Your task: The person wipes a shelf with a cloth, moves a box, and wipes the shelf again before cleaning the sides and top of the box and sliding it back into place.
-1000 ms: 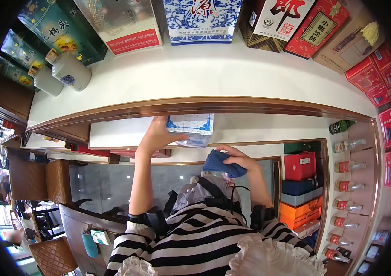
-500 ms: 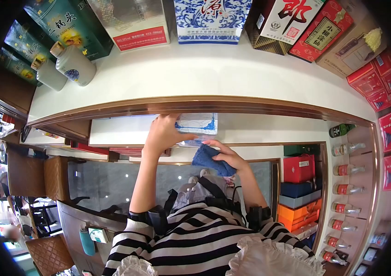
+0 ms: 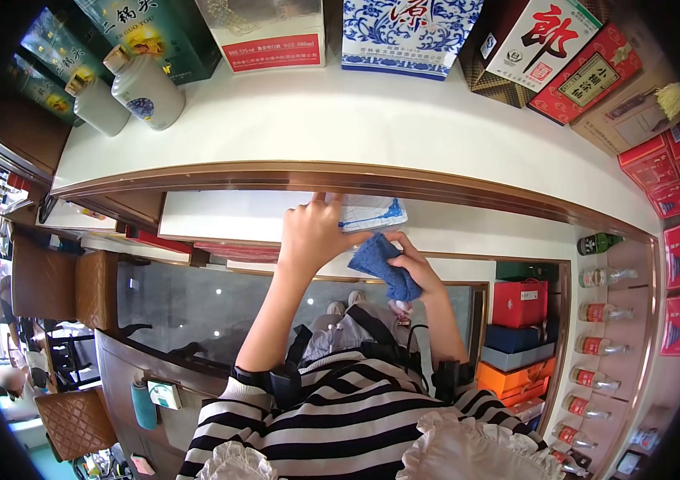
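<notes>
A white box with blue markings (image 3: 373, 214) sits on the lower white shelf, just under the brown edge of the upper shelf. My left hand (image 3: 312, 232) is at the box's left end, with the thumb along its near side and the fingers on its far side; the fingertips are partly hidden by the upper edge. In my right hand (image 3: 418, 270) is a bunched blue cloth (image 3: 381, 264), close below the near side of the box, its fingers wrapped round the fabric.
Boxed liquor, including a blue-and-white box (image 3: 400, 40), and two grey bottles (image 3: 148, 92) line the upper shelf (image 3: 276, 120). Glass bottles (image 3: 602, 346) stand in a row at the right. Red (image 3: 520, 302) and orange (image 3: 516, 380) boxes fill a side compartment. Brown chairs (image 3: 76, 432) are at the left.
The white box has moved back onto the lower shelf, with less of its near side showing. Both hands moved slightly right as the view shifted. The cloth stays in my right hand.
</notes>
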A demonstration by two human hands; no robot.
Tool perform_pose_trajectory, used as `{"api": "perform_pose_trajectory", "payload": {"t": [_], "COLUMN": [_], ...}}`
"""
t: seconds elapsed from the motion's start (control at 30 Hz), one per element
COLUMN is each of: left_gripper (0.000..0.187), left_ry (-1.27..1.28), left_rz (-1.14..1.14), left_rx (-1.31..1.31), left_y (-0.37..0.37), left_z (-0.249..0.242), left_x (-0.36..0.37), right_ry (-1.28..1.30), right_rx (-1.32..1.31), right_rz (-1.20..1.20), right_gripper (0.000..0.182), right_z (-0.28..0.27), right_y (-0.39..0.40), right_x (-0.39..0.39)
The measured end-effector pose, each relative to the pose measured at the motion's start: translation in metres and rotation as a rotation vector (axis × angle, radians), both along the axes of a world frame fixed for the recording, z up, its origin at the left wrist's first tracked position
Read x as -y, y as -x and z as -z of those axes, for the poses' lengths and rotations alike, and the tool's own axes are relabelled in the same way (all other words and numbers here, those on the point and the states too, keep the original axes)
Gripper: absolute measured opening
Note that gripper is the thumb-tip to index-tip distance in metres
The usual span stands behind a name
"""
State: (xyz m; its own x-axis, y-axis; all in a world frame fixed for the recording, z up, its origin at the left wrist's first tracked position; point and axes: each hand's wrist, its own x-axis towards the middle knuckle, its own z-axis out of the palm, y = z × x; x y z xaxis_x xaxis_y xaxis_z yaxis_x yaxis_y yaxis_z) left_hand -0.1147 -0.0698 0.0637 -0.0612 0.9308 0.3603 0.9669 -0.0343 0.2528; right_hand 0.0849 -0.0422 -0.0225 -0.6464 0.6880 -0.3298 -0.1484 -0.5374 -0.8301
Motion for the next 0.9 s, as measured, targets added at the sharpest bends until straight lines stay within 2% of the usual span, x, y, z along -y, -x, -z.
{"api": "perform_pose_trajectory", "payload": {"t": [0.1,0.27,0.4,0.47,0.5,0.57,0.67,0.83,0.9], "left_gripper": [0.066,0.069,0.066,0.071,0.071,0.080,0.081,0.077,0.070], "left_ry": [0.039,0.018,0.152,-0.047,-0.050,0.005,0.101,-0.040,-0.008], "left_rz": [0.032,0.196,0.164,0.172,0.178,0.074,0.109,0.262,0.181], "left_rx": [-0.006,0.030,0.066,-0.074,-0.075,-0.141,-0.076,0.071,0.056], "left_y": [-0.001,0.000,-0.005,-0.005,-0.007,-0.010,-0.001,0.003,-0.003], "left_z": [-0.005,-0.016,-0.015,-0.010,-0.011,-0.014,-0.004,0.006,0.006], "left_x": [0.001,0.005,0.006,0.004,0.004,0.004,-0.001,-0.012,-0.012], "right_ry": [-0.190,-0.071,-0.177,-0.238,-0.223,-0.212,-0.243,-0.273,-0.275], "right_rx": [0.025,0.006,0.017,0.074,0.096,0.091,0.114,0.184,0.184], "right_rz": [-0.046,-0.006,-0.044,-0.115,-0.125,-0.129,-0.151,-0.232,-0.210], "right_gripper": [0.033,0.035,0.036,0.036,0.036,0.036,0.035,0.033,0.031], "right_z": [0.009,0.006,0.004,0.005,0.005,0.006,0.005,-0.002,-0.002], "right_y": [-0.002,-0.012,-0.021,-0.026,-0.028,-0.031,-0.033,-0.037,-0.038], "right_x": [-0.013,-0.033,-0.051,-0.057,-0.059,-0.061,-0.066,-0.082,-0.089]}}
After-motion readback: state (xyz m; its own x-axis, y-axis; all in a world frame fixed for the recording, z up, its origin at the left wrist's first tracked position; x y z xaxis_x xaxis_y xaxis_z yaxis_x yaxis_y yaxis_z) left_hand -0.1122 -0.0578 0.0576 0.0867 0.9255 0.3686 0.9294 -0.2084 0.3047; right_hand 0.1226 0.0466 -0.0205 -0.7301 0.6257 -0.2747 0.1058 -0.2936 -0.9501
